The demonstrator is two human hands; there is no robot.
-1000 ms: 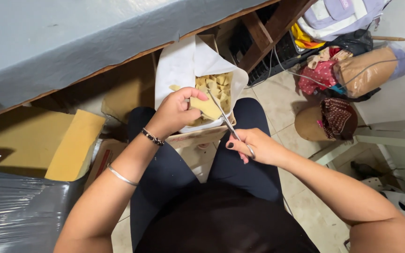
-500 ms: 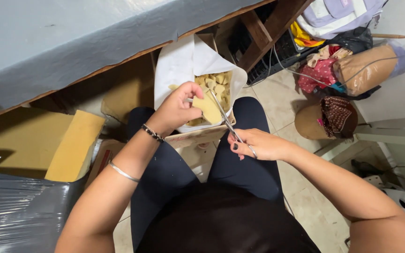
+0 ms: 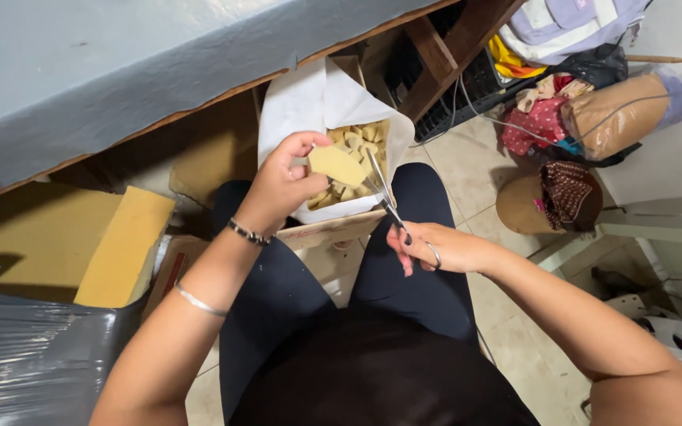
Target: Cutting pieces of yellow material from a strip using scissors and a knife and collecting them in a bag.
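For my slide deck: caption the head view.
Seated person's left hand holds a tan foam piece while right hand trims it with scissors over a paper-lined box.

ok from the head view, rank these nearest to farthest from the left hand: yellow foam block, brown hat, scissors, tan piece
1. tan piece: pinched in the left hand.
2. scissors: just to its right, held by the right hand.
3. yellow foam block: off to the left, under the table.
4. brown hat: far right, on the floor.
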